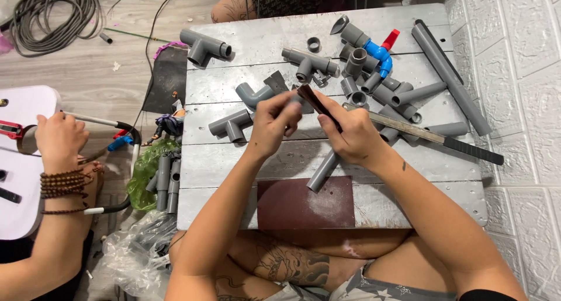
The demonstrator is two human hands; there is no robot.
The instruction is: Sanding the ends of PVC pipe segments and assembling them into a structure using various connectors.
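Wooden floor (70, 79), white brick-pattern wall (520, 73)

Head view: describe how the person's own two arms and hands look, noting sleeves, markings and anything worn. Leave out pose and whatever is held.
Both arms are bare from hand to upper arm. The left hand shows no ring, watch or bracelet. The right hand is equally unadorned; a small dark mark sits on its forearm just past the wrist. A black sleeve edge shows at the right upper arm. No gloves.

Head camera looks steeply down, close over the low table (409, 178).
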